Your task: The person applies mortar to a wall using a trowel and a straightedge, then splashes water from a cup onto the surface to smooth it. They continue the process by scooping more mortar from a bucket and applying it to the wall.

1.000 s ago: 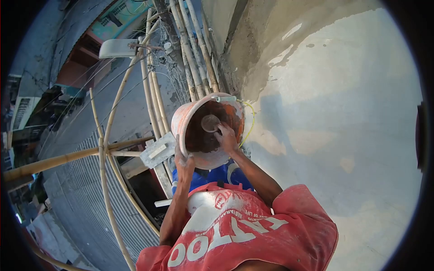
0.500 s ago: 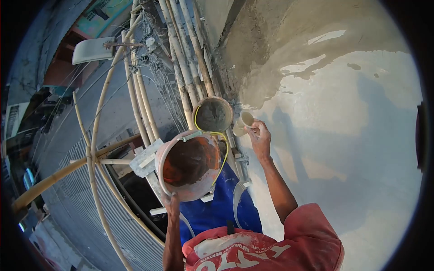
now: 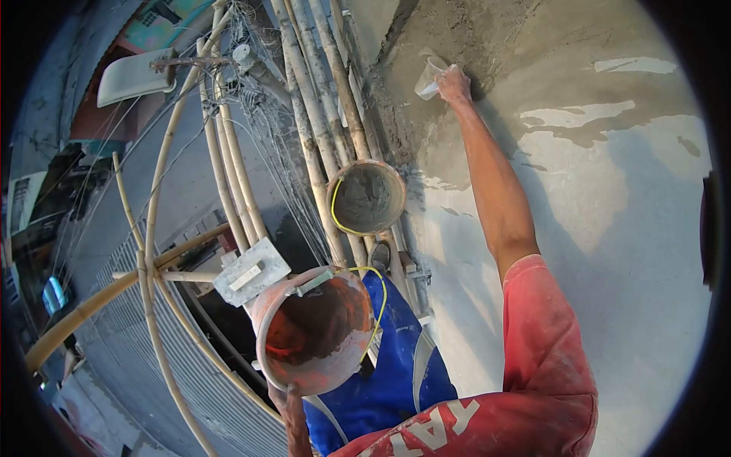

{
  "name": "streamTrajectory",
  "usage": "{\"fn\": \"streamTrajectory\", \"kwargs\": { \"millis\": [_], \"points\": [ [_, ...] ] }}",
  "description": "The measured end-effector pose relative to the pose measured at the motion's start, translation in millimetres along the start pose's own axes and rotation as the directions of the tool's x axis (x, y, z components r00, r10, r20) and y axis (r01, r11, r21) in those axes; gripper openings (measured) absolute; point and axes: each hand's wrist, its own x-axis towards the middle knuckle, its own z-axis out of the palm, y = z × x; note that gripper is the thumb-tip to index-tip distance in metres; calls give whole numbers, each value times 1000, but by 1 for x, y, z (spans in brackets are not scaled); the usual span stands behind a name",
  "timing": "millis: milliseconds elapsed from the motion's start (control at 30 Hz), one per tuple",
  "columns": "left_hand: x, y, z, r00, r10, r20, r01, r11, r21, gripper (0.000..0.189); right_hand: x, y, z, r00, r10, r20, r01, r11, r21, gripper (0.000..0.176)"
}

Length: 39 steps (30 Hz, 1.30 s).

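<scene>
My left hand [image 3: 287,400] is closed on the lower rim of a tilted bucket [image 3: 335,364] whose mouth faces me. Its inside is stained orange and dark, and a yellow handle hangs along its right side. My right arm reaches far out, and my right hand [image 3: 454,85] grips a pale, translucent plastic cup [image 3: 429,79] close against the wet, grey-brown plastered part of the wall [image 3: 525,46]. Between the two hands, a second bucket [image 3: 394,202] with grey mortar-like residue inside rests on the bamboo poles.
A plastering float [image 3: 251,274] lies left of the held bucket. Long bamboo poles [image 3: 308,91] run beneath and beyond the buckets, with tangled wires and a street lamp [image 3: 137,78] on the left. Corrugated roofing [image 3: 152,358] lies far below. The smooth grey wall [image 3: 632,289] fills the right.
My right hand has moved from beside the buckets up to the wet wall, carrying the cup. The bucket in my left hand has shifted slightly down and away from the second bucket.
</scene>
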Motion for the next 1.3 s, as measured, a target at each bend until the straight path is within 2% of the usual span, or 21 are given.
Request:
{"fn": "streamTrajectory", "kwargs": {
  "millis": [33, 67, 133, 200, 267, 333, 400, 467, 533, 567, 633, 667, 733, 800, 900, 967, 1000, 1133, 1200, 1267, 1300],
  "points": [
    [0, 2, 2, 1000, -3, 3, 3, 1000, -1, 52, -7, 6, 0, 984, -119, -135, 116, 993, -33, 25],
    [-2, 7, 4, 999, -50, 4, 50, 999, -8, 55, -23, 10, 2, 912, -279, -302, 241, 958, -156, 26],
    [2, 10, 8, 995, -96, 7, 97, 995, -10, 59, -60, 12, -7, 955, -190, -227, 214, 973, 89, 30],
    [5, 13, 13, 994, -105, 7, 105, 994, 21, 58, -104, 20, -5, 917, -214, -338, 268, 956, 122, 24],
    [9, 17, 17, 993, -114, 17, 113, 992, 60, 58, -158, 28, -9, 938, -158, -310, 230, 949, 214, 20],
    [11, 20, 17, 992, -122, 36, 118, 987, 111, 58, -211, 59, 1, 905, -190, -381, 306, 913, 270, 19],
    [14, 19, 19, 994, -93, 61, 83, 986, 145, 55, -272, 84, 2, 945, -135, -296, 234, 914, 331, 18],
    [18, 18, 18, 995, -76, 69, 61, 978, 198, 51, -333, 105, 2, 972, -46, -230, 118, 943, 311, 19],
    [22, 17, 14, 992, -73, 108, 49, 976, 211, 51, -388, 133, 11, 988, 113, -108, -75, 950, 304, 20],
    [25, 16, 15, 989, -63, 134, 34, 978, 206, 51, -405, 152, 22, 985, 130, -113, -90, 948, 305, 20],
    [25, 18, 19, 989, -61, 137, 32, 978, 206, 51, -437, 191, 44, 968, 236, 82, -242, 968, 69, 21],
    [27, 19, 21, 991, -49, 126, 24, 981, 190, 51, -436, 198, 53, 965, 251, 78, -256, 964, 71, 21],
    [28, 23, 21, 988, -77, 137, 42, 970, 239, 50, -406, 214, 78, 806, 458, 374, -377, 885, -273, 29],
    [27, 24, 22, 984, -106, 140, 62, 956, 286, 50, -366, 260, 131, 724, 504, 471, -403, 863, -303, 33],
    [31, 20, 25, 988, -41, 148, 1, 965, 261, 50, -282, 249, 158, 605, 608, 514, -601, 772, -206, 14],
    [31, 20, 24, 985, -60, 161, 14, 962, 272, 51, -250, 273, 194, 716, 444, 539, -419, 890, -178, 11],
    [30, 22, 25, 985, -63, 160, 15, 959, 284, 51, -244, 277, 205, 709, 448, 545, -427, 887, -174, 11],
    [34, 18, 28, 985, -55, 163, 6, 959, 284, 51, -216, 273, 220, 723, 482, 495, -257, 853, -454, 20],
    [37, 19, 26, 982, -45, 182, -7, 960, 280, 51, -269, 202, 124, 874, 426, 234, -325, 870, -371, 26],
    [40, 28, 32, 976, -87, 200, 27, 957, 288, 52, -313, 136, 37, 913, 351, 209, -308, 928, -211, 32],
    [42, 31, 36, 978, -83, 192, 26, 960, 279, 52, -339, 125, 17, 978, 197, 69, -191, 978, -89, 25]
  ]
}}
